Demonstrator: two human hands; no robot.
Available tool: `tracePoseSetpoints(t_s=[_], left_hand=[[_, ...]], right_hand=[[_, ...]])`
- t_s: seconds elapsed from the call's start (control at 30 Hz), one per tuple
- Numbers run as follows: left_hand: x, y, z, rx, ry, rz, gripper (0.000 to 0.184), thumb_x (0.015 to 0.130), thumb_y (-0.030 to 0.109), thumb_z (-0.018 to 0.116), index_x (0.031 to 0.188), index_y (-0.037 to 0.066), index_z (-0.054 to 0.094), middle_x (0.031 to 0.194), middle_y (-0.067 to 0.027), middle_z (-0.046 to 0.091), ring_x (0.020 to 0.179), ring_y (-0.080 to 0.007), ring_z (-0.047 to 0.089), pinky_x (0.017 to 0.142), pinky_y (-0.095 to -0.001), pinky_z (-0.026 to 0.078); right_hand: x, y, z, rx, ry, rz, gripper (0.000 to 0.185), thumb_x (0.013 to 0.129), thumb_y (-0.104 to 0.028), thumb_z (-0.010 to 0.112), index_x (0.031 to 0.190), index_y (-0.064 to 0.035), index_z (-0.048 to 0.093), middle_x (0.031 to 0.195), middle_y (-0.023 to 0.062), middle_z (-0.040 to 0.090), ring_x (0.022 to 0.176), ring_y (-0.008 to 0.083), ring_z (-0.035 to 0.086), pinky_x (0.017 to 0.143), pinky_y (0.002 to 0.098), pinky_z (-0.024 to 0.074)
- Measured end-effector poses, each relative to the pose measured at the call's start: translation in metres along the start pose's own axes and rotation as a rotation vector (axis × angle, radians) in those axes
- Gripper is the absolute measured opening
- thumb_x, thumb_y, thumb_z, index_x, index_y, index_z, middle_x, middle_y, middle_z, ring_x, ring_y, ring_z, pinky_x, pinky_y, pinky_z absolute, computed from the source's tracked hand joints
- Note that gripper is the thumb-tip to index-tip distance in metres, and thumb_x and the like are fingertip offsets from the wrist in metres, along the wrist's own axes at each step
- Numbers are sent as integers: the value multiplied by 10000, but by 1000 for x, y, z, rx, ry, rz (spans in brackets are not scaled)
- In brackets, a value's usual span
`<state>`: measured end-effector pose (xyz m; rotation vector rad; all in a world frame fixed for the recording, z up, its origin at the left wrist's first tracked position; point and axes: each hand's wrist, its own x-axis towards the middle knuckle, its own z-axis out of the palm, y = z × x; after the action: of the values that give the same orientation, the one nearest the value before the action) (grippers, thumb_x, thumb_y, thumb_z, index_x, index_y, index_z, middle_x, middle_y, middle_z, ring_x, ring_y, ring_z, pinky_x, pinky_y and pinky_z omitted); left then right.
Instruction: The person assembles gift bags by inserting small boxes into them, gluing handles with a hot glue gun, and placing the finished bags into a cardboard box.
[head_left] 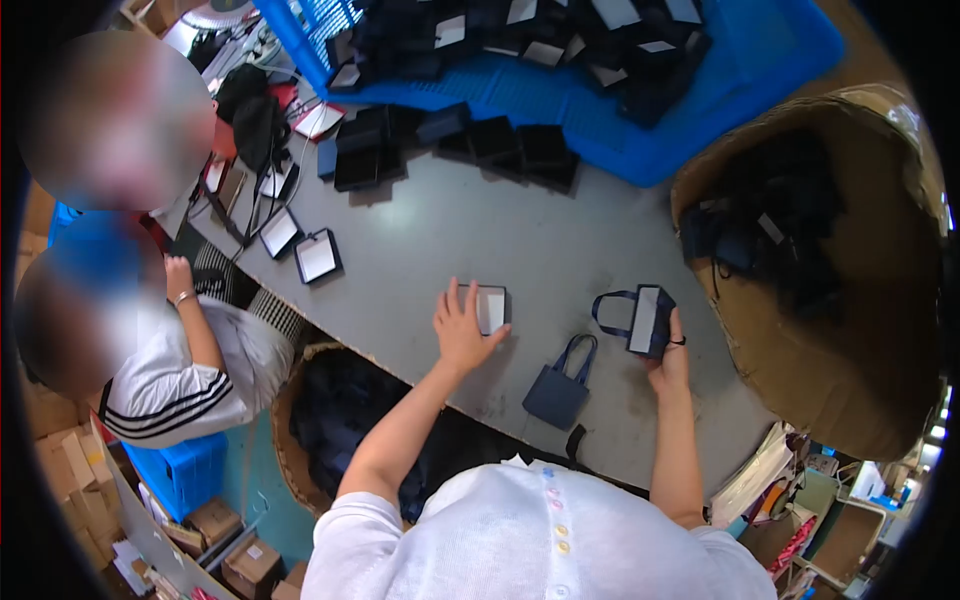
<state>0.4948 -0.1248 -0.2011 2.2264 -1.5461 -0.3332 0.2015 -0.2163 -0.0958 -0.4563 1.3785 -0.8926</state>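
On the grey table [420,225], my left hand [465,332] lies with its fingers spread over a small dark box with a white inside [492,310]. My right hand [672,360] is wrapped round the side of a small dark blue bag [652,325], whose white face or opening points up and whose handle loop lies to the left. Between my hands, nearer to me, a second dark blue bag [556,396] lies flat with its handles pointing away from me.
A blue crate [640,165] of dark items stands at the back, with black boxes [495,140] before it. A cardboard bin [800,350] is at right. Two white-lined boxes [318,256] lie at left, near a seated person [190,370]. Another dark-filled bin [290,440] stands below the table edge.
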Motion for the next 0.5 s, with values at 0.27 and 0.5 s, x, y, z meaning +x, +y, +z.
tracePoseSetpoints(t_s=[0.27, 0.5], left_hand=[[61, 38, -13, -85, -321, 130, 916, 576, 331, 759, 1361, 73, 365, 1379, -234, 305, 1181, -373, 423, 925, -446, 410], [150, 47, -50, -401, -34, 356, 849, 561, 206, 733, 1333, 75, 403, 1308, -235, 383, 1183, -405, 412, 976, -436, 393]], right_hand=[[10, -9, -15, 56, 52, -23, 454, 846, -551, 569, 1094, -172, 608, 981, -18, 652, 821, 134, 615, 620, 300, 471], [17, -18, -46, 145, 135, -33, 450, 893, -506, 523, 1164, -152, 585, 1041, 3, 642, 855, 168, 601, 719, 336, 487]])
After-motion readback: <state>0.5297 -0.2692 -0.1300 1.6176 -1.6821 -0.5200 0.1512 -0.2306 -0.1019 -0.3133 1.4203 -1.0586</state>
